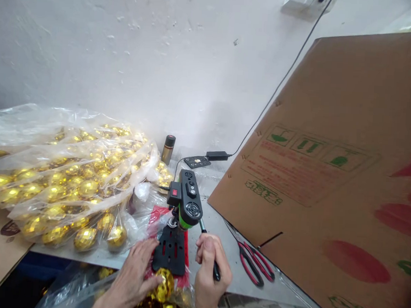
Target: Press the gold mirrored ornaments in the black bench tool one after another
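Note:
My right hand (213, 269) is wrapped around the black-gripped lever (216, 270) on the right of a small bench drill press (189, 201), which has a black and green head. My left hand (133, 274) lies with fingers stretched along the left edge of the press's black slotted base plate (170, 255). Its thumb is beside a shiny gold mirrored ball (164, 285) in front of the base; whether they touch is hard to tell. More gold balls (145, 306) lie below it in clear plastic at the bottom edge. The drill tip is mostly hidden under the head.
A big clear bag of gold balls (86, 184) fills the left of the table. Behind the press stand a spray can (168, 150) and a power adapter (217, 155) with a cable. Red-handled scissors (255, 262) lie at right, before a large cardboard box (328, 179).

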`<act>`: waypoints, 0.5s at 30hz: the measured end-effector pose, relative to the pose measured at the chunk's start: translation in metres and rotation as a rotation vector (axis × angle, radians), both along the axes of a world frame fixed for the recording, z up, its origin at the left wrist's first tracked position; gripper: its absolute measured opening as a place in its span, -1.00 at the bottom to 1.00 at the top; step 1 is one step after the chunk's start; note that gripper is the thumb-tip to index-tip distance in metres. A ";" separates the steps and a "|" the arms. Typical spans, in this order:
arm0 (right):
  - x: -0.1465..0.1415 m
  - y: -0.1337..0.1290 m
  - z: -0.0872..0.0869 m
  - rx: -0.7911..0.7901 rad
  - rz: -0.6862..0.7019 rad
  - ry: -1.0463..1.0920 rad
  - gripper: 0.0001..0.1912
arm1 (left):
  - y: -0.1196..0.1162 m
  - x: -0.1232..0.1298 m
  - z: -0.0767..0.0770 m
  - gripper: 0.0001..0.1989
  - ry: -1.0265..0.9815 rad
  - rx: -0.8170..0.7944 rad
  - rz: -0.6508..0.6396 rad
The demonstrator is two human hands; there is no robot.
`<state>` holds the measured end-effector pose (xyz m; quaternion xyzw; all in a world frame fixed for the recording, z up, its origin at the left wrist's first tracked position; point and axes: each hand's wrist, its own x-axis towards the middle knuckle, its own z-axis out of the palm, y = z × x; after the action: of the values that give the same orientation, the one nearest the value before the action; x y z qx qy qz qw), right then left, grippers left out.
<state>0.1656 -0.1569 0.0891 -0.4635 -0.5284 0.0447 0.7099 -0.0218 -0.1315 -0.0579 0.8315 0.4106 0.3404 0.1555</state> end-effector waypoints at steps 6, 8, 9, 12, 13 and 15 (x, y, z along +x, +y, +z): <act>-0.001 -0.001 -0.016 0.045 -0.009 -0.024 -0.58 | 0.083 -0.045 0.043 -0.59 0.254 0.137 0.176; -0.001 -0.001 -0.016 0.054 -0.016 -0.037 -0.58 | 0.101 -0.057 0.053 -0.54 0.318 0.159 0.170; -0.001 0.000 -0.016 0.060 -0.020 -0.040 -0.58 | 0.105 -0.062 0.057 -0.51 0.329 0.188 0.173; -0.003 0.001 -0.017 0.081 -0.038 -0.027 -0.58 | 0.108 -0.075 0.068 -0.45 0.280 0.399 0.207; -0.004 0.001 -0.017 0.087 -0.044 -0.014 -0.59 | 0.110 -0.079 0.074 -0.44 0.253 0.475 0.220; -0.005 0.002 -0.019 0.093 -0.051 0.008 -0.60 | 0.121 -0.083 0.092 -0.44 0.206 0.566 0.244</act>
<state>0.1601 -0.1546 0.0704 -0.4432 -0.5152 0.0038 0.7336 -0.1046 -0.0105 0.0342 0.8166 0.4097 0.3710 -0.1663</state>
